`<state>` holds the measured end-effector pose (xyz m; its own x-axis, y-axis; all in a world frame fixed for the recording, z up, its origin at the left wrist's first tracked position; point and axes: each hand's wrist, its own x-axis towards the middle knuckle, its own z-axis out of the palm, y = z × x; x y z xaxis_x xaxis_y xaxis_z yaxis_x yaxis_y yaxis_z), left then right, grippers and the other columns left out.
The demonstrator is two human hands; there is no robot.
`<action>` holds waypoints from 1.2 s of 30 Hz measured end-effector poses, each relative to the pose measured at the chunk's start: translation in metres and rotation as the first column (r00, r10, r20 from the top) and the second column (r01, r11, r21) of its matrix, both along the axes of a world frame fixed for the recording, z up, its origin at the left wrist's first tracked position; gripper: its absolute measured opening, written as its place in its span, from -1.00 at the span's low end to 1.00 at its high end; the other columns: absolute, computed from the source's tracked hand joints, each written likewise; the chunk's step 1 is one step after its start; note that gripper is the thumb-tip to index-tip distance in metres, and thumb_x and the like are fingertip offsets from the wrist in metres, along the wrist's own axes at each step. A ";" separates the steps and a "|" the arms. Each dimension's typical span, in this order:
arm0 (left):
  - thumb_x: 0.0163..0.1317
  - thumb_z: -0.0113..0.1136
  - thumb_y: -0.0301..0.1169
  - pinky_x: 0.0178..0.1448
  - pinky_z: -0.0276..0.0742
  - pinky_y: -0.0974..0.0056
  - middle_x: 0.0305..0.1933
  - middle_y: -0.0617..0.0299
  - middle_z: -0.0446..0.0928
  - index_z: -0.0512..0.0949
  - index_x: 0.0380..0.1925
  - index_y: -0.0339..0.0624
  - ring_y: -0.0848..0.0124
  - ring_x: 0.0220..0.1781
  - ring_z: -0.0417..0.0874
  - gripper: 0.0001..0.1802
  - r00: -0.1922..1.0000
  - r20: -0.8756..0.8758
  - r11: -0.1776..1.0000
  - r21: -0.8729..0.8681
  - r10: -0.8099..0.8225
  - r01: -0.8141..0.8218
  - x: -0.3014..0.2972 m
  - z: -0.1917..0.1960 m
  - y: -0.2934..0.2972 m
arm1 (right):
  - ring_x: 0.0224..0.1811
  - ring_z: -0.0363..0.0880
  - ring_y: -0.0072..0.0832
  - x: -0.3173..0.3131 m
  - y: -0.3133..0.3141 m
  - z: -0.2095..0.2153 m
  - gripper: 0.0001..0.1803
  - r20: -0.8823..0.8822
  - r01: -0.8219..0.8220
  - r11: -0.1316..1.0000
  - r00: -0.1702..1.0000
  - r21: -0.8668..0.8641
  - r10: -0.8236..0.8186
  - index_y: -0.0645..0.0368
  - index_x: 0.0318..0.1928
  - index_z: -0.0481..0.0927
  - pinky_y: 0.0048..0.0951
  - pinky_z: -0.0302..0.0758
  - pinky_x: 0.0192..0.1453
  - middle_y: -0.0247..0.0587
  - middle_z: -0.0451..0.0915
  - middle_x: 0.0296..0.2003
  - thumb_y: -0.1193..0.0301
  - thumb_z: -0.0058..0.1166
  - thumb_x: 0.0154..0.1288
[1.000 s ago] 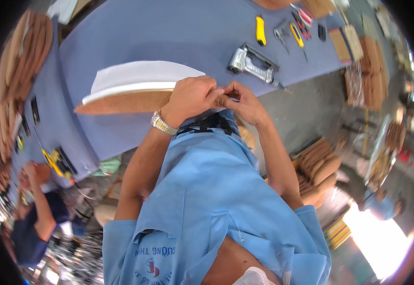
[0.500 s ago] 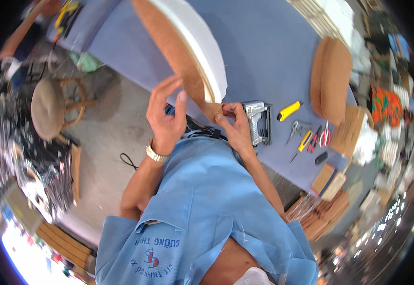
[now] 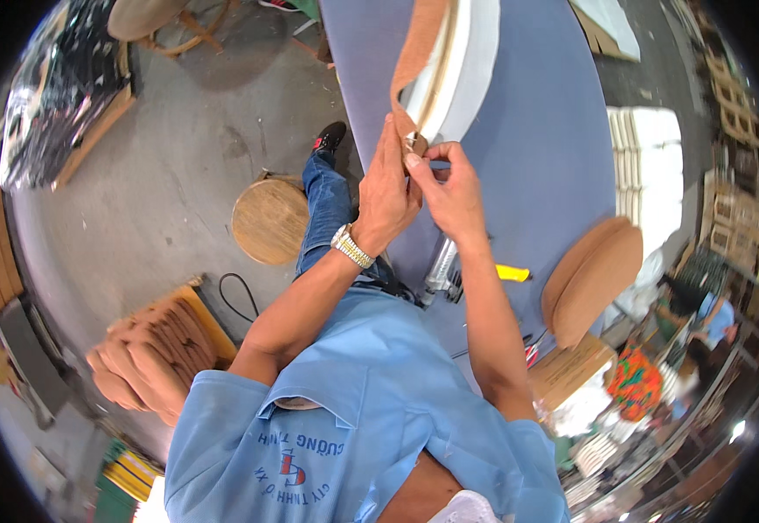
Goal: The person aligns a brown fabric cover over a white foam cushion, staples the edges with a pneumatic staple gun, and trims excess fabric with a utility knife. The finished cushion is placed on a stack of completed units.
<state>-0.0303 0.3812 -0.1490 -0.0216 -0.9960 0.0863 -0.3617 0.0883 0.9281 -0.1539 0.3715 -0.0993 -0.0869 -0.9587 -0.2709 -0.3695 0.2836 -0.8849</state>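
Your left hand (image 3: 388, 187) and right hand (image 3: 449, 187) meet at the near tip of the curved seat panel (image 3: 449, 52) — fingers of both pinched shut on its tan fabric edge. The panel runs away from your fingertips, white foam beside brown cover. Beyond your right hand lies bare blue table (image 3: 554, 148); its edge drops off just left of your left hand.

A flat brown cardboard box (image 3: 569, 370) sits at the table's right end, below the rounded tan cushion panels (image 3: 593, 277). No labels, signs or screens are clearly visible anywhere else.
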 end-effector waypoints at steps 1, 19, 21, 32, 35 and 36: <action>0.28 0.29 -0.56 0.42 0.54 -0.02 0.58 -0.43 0.21 0.01 0.59 -0.48 -0.27 0.52 0.41 -0.05 1.000 -0.003 0.999 -0.033 0.015 -0.015 0.001 -0.002 -0.002 | -0.31 0.68 -0.35 -0.004 -0.007 0.007 -0.49 0.010 -0.033 0.999 0.999 0.006 0.033 0.31 -0.12 0.56 -0.26 0.66 -0.15 -0.10 0.66 -0.27 0.08 0.42 0.33; 0.30 0.32 -0.61 0.45 0.56 0.09 0.60 -0.07 0.32 0.22 0.57 -0.21 0.02 0.54 0.45 -0.16 0.995 -0.068 0.993 -0.103 -0.073 0.065 0.071 0.000 -0.026 | -0.48 0.58 -0.62 0.043 -0.062 0.001 -0.60 -0.231 -0.260 0.940 0.950 -0.221 0.209 0.30 -0.19 0.73 -0.47 0.57 -0.36 -0.36 0.63 -0.51 0.15 0.24 0.56; 0.28 0.40 -0.56 0.39 0.62 0.13 0.54 -0.04 0.43 0.33 0.51 -0.20 0.07 0.48 0.56 -0.21 0.991 -0.133 0.999 0.034 0.006 -0.002 0.075 0.009 -0.020 | -0.48 0.58 -0.63 0.049 -0.063 -0.002 -0.61 -0.188 -0.224 0.947 0.965 -0.230 0.183 0.31 -0.21 0.72 -0.48 0.58 -0.36 -0.37 0.63 -0.50 0.17 0.21 0.58; 0.20 0.46 -0.62 0.21 0.75 0.20 0.34 -0.01 0.64 0.62 0.22 -0.22 0.11 0.27 0.74 -0.46 0.970 -0.055 0.905 -0.352 0.235 -0.239 0.057 -0.019 -0.007 | -0.52 0.68 -0.39 0.058 -0.056 0.012 -0.61 -0.112 -0.116 0.988 0.988 -0.101 0.104 0.29 -0.16 0.73 -0.30 0.58 -0.33 -0.14 0.69 -0.55 0.17 0.13 0.60; 0.20 0.45 -0.64 0.19 0.77 0.19 0.34 -0.01 0.64 0.65 0.21 -0.20 0.11 0.27 0.74 -0.47 0.971 -0.019 0.900 -0.370 0.239 -0.229 0.054 -0.019 -0.005 | -0.53 0.68 -0.38 0.051 -0.052 0.006 -0.57 -0.161 -0.123 0.984 0.982 -0.126 0.102 0.30 -0.25 0.69 -0.30 0.58 -0.36 -0.15 0.67 -0.56 0.14 0.14 0.59; 0.20 0.45 -0.64 0.17 0.78 0.19 0.34 -0.01 0.64 0.66 0.21 -0.19 0.11 0.26 0.75 -0.47 0.970 -0.008 0.899 -0.375 0.243 -0.228 0.053 -0.020 -0.004 | -0.53 0.67 -0.37 0.050 -0.050 0.005 -0.56 -0.175 -0.129 0.982 0.979 -0.138 0.104 0.29 -0.28 0.67 -0.29 0.57 -0.37 -0.14 0.67 -0.57 0.12 0.15 0.58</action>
